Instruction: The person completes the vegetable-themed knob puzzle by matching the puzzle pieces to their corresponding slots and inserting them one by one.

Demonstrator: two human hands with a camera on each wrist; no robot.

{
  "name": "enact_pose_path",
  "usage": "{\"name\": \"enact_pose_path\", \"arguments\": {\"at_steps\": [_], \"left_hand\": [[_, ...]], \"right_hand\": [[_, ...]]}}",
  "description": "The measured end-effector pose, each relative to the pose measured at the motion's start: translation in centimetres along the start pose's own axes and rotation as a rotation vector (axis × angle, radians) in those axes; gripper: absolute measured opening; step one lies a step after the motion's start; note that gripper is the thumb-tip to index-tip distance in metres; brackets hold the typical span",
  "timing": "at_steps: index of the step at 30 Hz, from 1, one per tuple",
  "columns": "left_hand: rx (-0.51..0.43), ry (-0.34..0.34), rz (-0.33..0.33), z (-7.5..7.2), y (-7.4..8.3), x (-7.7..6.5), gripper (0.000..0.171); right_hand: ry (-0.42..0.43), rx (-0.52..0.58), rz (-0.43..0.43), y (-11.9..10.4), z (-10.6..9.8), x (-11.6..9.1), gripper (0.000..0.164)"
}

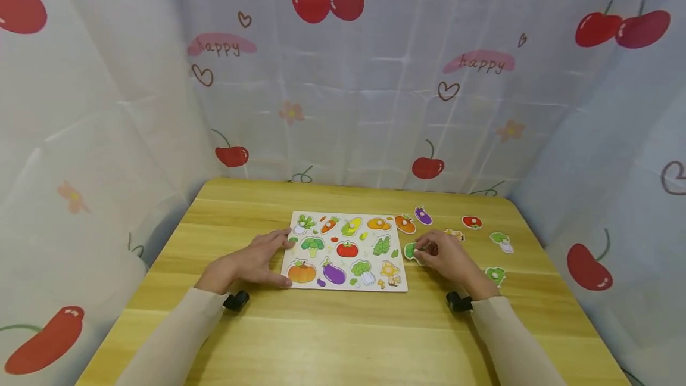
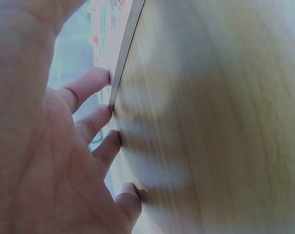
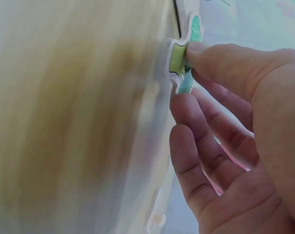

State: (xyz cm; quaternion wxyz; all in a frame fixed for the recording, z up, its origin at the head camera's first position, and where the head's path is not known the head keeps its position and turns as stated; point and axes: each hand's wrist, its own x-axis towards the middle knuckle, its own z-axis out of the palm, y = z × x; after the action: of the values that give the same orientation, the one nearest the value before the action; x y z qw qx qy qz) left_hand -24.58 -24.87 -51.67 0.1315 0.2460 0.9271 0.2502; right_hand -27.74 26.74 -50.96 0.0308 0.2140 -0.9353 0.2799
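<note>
A vegetable puzzle board (image 1: 328, 257) lies flat on the table. My left hand (image 1: 257, 261) rests at its left edge, fingers spread. In the left wrist view, fingertips (image 2: 96, 80) touch the board's side and the wood beside it. Just off the board's right edge, my right hand (image 1: 445, 258) pinches a green broccoli puzzle piece (image 1: 409, 251) between thumb and fingers. The right wrist view shows that broccoli piece tilted up, its pale green stalk (image 3: 177, 58) facing the camera. The remaining fingers of that hand curl loosely below it.
Loose pieces lie right of the board: a pumpkin (image 1: 405, 224), an eggplant (image 1: 423, 215), a tomato (image 1: 471, 222), a cabbage (image 1: 502, 242), a green piece (image 1: 495, 276) and partly hidden mushrooms (image 1: 455, 234). Cherry-printed curtains (image 1: 364, 94) surround the wooden table (image 1: 332, 338).
</note>
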Motion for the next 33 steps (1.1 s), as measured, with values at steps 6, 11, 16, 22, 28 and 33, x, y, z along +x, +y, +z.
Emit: {"name": "enact_pose_path", "arguments": {"at_steps": [6, 11, 16, 22, 28, 33], "left_hand": [[-0.005, 0.007, 0.025, -0.2, 0.5, 0.0, 0.101], [-0.007, 0.013, 0.027, -0.3, 0.5, -0.1, 0.101], [-0.019, 0.007, 0.01, -0.1, 0.5, -0.1, 0.101], [-0.031, -0.006, -0.023, 0.4, 0.4, -0.4, 0.103], [-0.012, -0.002, -0.01, 0.1, 0.4, -0.3, 0.104], [0.003, 0.005, 0.013, -0.2, 0.4, -0.4, 0.101]], "right_hand": [[0.054, -0.001, -0.016, -1.1, -0.3, 0.4, 0.005], [0.064, 0.009, -0.036, -2.3, 0.3, 1.2, 0.006], [0.063, 0.044, -0.039, -3.4, 1.0, 1.9, 0.006], [0.046, 0.076, -0.04, -5.0, 2.2, 2.3, 0.007], [0.043, 0.067, -0.083, -7.2, 2.6, 3.6, 0.009], [0.041, 0.057, -0.126, -8.7, 3.4, 4.7, 0.009]]}}
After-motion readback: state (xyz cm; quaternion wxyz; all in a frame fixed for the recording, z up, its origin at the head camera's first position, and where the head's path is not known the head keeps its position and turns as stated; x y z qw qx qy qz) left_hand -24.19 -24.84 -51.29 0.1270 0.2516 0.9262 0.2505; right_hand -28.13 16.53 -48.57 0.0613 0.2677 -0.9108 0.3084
